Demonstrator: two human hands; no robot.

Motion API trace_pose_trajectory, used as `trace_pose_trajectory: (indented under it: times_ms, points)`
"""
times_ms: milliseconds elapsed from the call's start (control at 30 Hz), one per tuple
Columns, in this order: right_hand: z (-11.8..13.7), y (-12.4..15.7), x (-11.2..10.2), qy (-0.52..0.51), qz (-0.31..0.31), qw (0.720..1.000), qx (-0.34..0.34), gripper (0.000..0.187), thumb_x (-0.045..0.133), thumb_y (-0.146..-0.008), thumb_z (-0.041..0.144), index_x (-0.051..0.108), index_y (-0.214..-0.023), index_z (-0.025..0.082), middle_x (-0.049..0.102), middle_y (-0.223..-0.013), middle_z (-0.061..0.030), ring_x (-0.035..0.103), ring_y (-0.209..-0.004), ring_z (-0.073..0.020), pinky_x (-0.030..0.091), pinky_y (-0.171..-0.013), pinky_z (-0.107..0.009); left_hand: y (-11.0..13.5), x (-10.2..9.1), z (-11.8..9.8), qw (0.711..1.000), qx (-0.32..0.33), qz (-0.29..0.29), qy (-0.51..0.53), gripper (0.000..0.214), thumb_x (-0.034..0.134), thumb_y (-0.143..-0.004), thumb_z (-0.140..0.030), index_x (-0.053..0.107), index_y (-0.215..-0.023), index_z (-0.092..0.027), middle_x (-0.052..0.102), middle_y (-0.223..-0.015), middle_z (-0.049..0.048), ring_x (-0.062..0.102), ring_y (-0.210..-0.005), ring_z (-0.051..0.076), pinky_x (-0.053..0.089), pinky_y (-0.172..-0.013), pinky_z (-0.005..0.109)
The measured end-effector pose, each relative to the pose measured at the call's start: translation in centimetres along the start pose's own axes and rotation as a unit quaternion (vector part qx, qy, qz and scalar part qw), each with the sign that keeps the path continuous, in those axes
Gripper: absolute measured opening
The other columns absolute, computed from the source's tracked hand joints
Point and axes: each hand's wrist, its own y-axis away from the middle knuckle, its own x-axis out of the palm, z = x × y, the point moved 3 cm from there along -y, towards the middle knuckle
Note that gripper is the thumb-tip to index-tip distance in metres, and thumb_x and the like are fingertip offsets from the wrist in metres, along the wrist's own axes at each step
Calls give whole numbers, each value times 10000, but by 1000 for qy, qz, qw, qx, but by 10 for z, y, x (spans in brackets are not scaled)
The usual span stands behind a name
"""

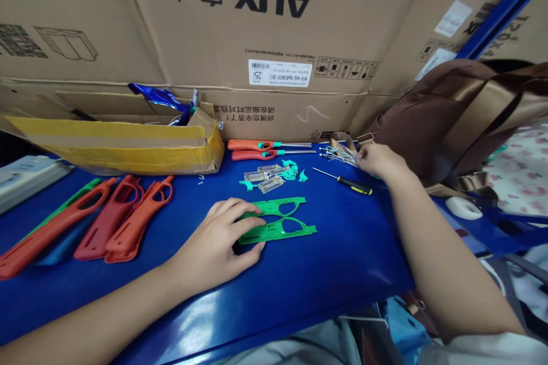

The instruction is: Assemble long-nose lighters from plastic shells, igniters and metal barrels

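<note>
Two green lighter casing halves (295,227) lie side by side, inner faces up, on the blue table. My left hand (226,228) curls around their left ends, thumb at the near side and fingers over the top. Further back on the right, my right hand (379,159) is closed at a bundle of thin wires (340,154); its fingertips are partly hidden. A black and yellow screwdriver (354,185) lies just in front of the wires. Left of it are clear plastic fuel tanks (270,183) and small teal parts (290,170).
Two assembled orange lighters (252,154) lie at the back. Several orange and red casing pieces (139,211) spread across the left. Behind them stands a yellow-taped cardboard box (171,148). A brown bag (419,120) and a white mouse (463,208) are on the right. Large cartons (180,40) wall the back.
</note>
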Motion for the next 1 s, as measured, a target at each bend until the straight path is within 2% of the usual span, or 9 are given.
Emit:
trace_pose_trajectory:
  times_ms: [100,267,400,500,600,767,867,1000]
  points:
    - [-9,-5,4,3,22,999,27,104,725,-730,238,731,-833,224,748,-960,-111,690,-845,-277,477,-630,-323,0,0,0,1000,-2,-2,-13,265,655,-925,-352,686,-1173,-262,674,-1255,64,581,-1176,284,439,-994,478]
    - [-9,-7,8,-2,30,999,30,62,717,-746,241,727,-804,221,739,-909,-112,690,-870,-287,476,-643,-328,-1,0,3,1000,-11,13,-17,252,639,-948,-388,679,-1161,-259,686,-1240,60,606,-1137,270,448,-981,468]
    - [-10,-6,4,-20,4,1000,17,52,680,-779,226,699,-825,213,727,-894,-106,682,-860,-273,463,-657,-316,-1,0,2,999,-9,32,-16,255,596,-981,-383,662,-1189,-252,691,-1233,58,625,-1103,254,461,-976,457]
    - [-8,-3,-3,-53,-46,997,-4,77,635,-832,248,669,-888,208,723,-931,-116,671,-867,-270,457,-675,-319,-1,-3,1,999,-7,33,-28,244,587,-989,-371,669,-1181,-246,700,-1211,57,633,-1101,259,481,-958,448]
    - [0,2,-10,-111,-112,986,-47,104,562,-897,267,626,-955,208,717,-961,-121,655,-882,-266,462,-719,-331,-1,-8,2,998,-9,34,-49,238,578,-992,-371,682,-1157,-234,709,-1183,64,651,-1078,267,506,-937,449]
    - [25,17,-27,-200,-200,950,-130,84,476,-934,229,534,-988,200,679,-954,-126,613,-843,-247,457,-781,-345,1,-16,3,995,-7,53,-84,231,565,-987,-359,702,-1127,-237,721,-1162,67,680,-1034,277,535,-920,465]
    - [44,34,-33,-235,-203,932,-187,105,425,-977,258,489,-1035,197,656,-920,-104,590,-786,-232,438,-748,-341,4,-19,4,994,-3,51,-96,226,571,-971,-361,711,-1108,-248,733,-1137,65,692,-1019,284,543,-918,468]
    - [72,63,-26,-259,-152,910,-287,81,441,-992,278,477,-1015,209,645,-955,-87,594,-849,-227,417,-768,-336,5,-21,7,996,-1,29,-87,235,614,-934,-411,724,-1080,-264,742,-1101,60,705,-956,281,555,-880,438]
